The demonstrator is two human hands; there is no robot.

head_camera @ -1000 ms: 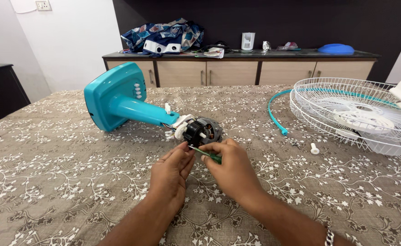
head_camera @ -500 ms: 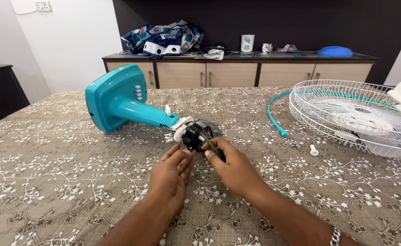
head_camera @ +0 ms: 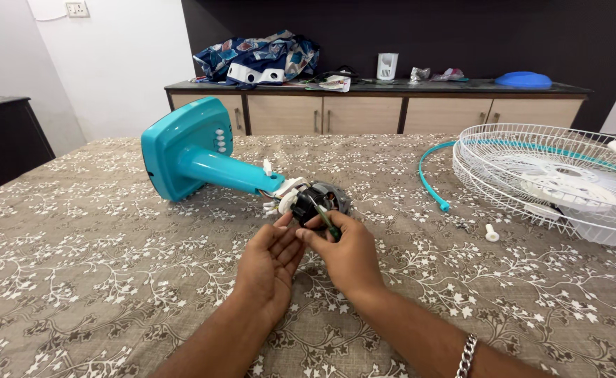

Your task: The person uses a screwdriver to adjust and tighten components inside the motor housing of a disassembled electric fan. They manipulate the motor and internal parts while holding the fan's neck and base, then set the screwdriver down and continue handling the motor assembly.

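Note:
A teal table-fan stand (head_camera: 189, 150) lies on its side on the patterned tablecloth, its bare black motor (head_camera: 316, 198) pointing toward me. My right hand (head_camera: 346, 253) grips a green-handled screwdriver (head_camera: 327, 222) whose tip rests against the motor. My left hand (head_camera: 269, 262) is beside it, palm up and fingers spread, its fingertips touching the motor's underside and white wiring (head_camera: 280, 199).
White wire fan guards with the blade (head_camera: 556, 180) lie at the right, next to a teal rim ring (head_camera: 430, 178) and a small white knob (head_camera: 490, 233). A wooden sideboard (head_camera: 364, 112) with cloth and small items stands behind the table. A dark cabinet (head_camera: 7, 140) is at left.
Both hands moved forward from just short of the motor to it. The screwdriver swung from lying sideways between my hands to pointing into the motor.

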